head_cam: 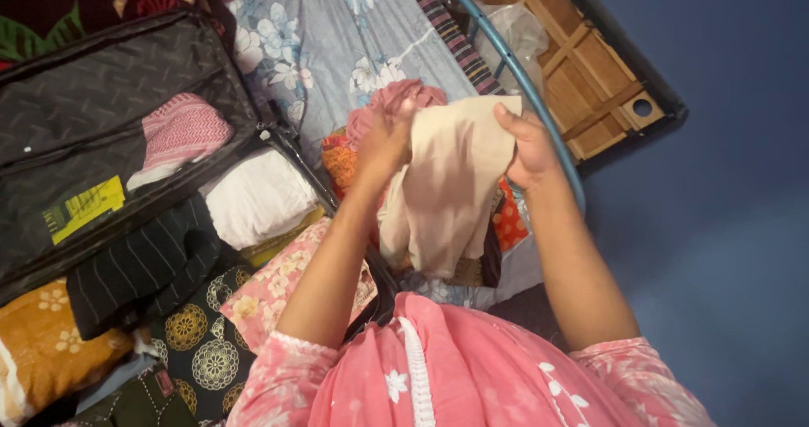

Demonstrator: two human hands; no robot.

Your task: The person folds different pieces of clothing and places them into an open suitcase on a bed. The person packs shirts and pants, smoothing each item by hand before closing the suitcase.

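Nearest to us, our pink sleeves frame the view, and both arms reach up and away over the bed. Our left hand pinches the upper left corner of a beige garment, fingers closed on the cloth; our right hand grips the upper right edge the same way. The garment hangs between them in the air, above a heap of orange and pink clothes on the floral bedsheet.

We judge the work partly done: folded pieces, a white one and a pink patterned one, already lie in the open black suitcase to the left, while the heap under our hands is not yet sorted and the beige piece is not yet folded.

Its long axis runs from the held top edge down toward us, the loose lower end bunched and drooping near our chest. Beyond lies a blue hoop and a wooden frame.
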